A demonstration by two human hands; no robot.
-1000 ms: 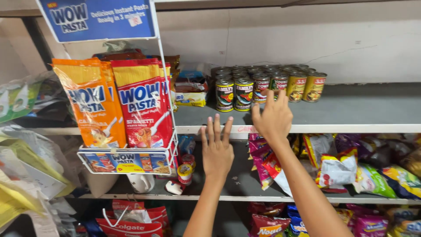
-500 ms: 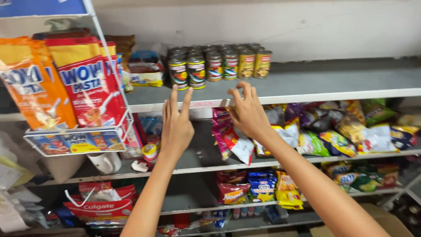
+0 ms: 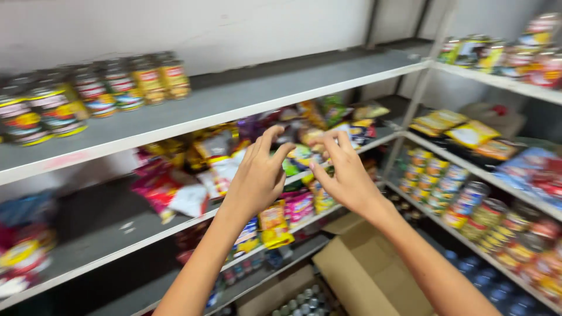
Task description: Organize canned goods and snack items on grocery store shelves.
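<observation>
**Snack packets on the middle shelf, both hands reaching in**

Snack packets (image 3: 304, 155) lie heaped along the middle shelf (image 3: 117, 246), a bright jumble of yellow, green, pink and purple bags, and they are what my hands are closest to. My left hand (image 3: 257, 175) is raised in front of them with the fingers loosely curled and the thumb out, holding nothing. My right hand (image 3: 345, 175) faces it, fingers spread and slightly bent, also empty. The fingertips of the two hands nearly meet in front of the pile; the picture is smeared with motion, so I cannot tell whether any fingertip touches a packet.

As I judge it, I am at the reaching stage: hands up at the shelf, nothing grasped. Taking hold of a bag would call for pushing both hands a little further in and closing the fingers on a single packet without dragging its neighbours off the edge, since they overlap and some hang over the lip.

Above the packets, the top shelf (image 3: 263, 96) carries a row of tins (image 3: 93, 96) at its left end and is bare near me. To my right, a second rack (image 3: 497, 175) holds more tins and flat yellow packs. Below my arms sits an open cardboard box (image 3: 363, 275), and beside it another with round tops showing.
</observation>
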